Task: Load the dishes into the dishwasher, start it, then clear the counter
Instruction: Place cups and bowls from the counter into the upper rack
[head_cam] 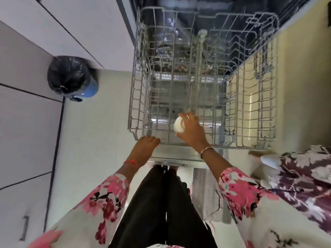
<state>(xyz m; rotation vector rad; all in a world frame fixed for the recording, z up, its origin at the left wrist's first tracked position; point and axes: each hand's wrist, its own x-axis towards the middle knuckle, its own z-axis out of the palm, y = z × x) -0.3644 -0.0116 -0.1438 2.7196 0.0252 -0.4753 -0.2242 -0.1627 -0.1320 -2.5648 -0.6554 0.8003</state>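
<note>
The grey wire upper rack (141, 90) of the open dishwasher is pulled out in front of me and holds no dishes that I can see. My right hand (192, 130) grips a small white cup (178, 124) over the rack's front middle. My left hand (146, 146) rests on the rack's front rim at the left, fingers curled over the wire. Below the rack the lowered dishwasher door (172, 156) shows. The lower rack inside the tub is dark and blurred.
A bin with a black bag (70, 77) stands on the floor to the left of the dishwasher. White cabinet fronts (26, 122) run along the left. Another person in a purple floral garment (304, 176) stands close on the right beside the rack.
</note>
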